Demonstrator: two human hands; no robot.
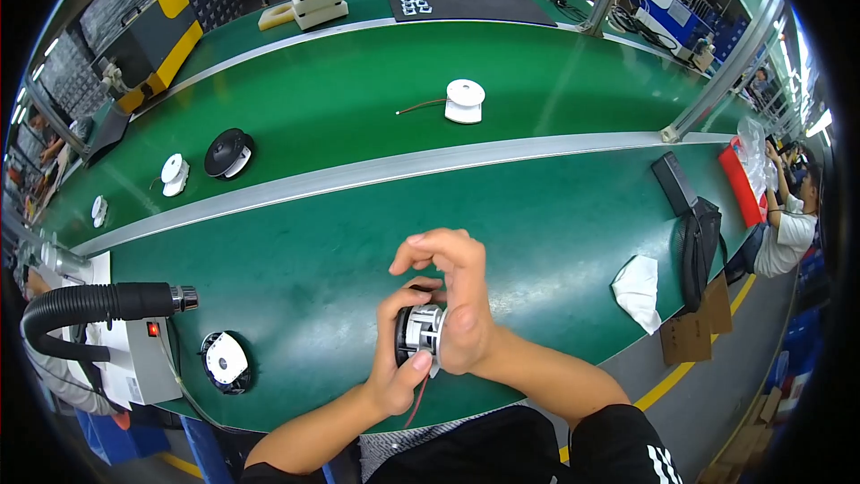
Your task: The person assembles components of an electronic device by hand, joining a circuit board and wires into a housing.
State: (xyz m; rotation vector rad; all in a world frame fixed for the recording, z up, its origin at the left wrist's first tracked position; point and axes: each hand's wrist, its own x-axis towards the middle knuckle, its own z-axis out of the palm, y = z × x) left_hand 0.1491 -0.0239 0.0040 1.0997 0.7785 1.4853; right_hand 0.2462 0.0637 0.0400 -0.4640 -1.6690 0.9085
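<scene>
Your left hand had its grip wrapped round a black-and-white device above the tabletop, red wire dangling; your right hand appeared palm-against it, fingers curled, empty. Parts sat together; work looked partway, completion unconfirmed. Farther left, a similar unit lay untouched.

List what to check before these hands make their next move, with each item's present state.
1. Left-hand grip secures the black-and-white part: ok, thumb and fingers around it.
2. Right-hand grip closed on the part: not ok, fingers arch above it.
3. Part's side facing the right palm sound: cannot tell, hidden.
4. Red wire hanging below the part: ok.
5. Black hose apart from both hands: ok, off to the left.
</scene>
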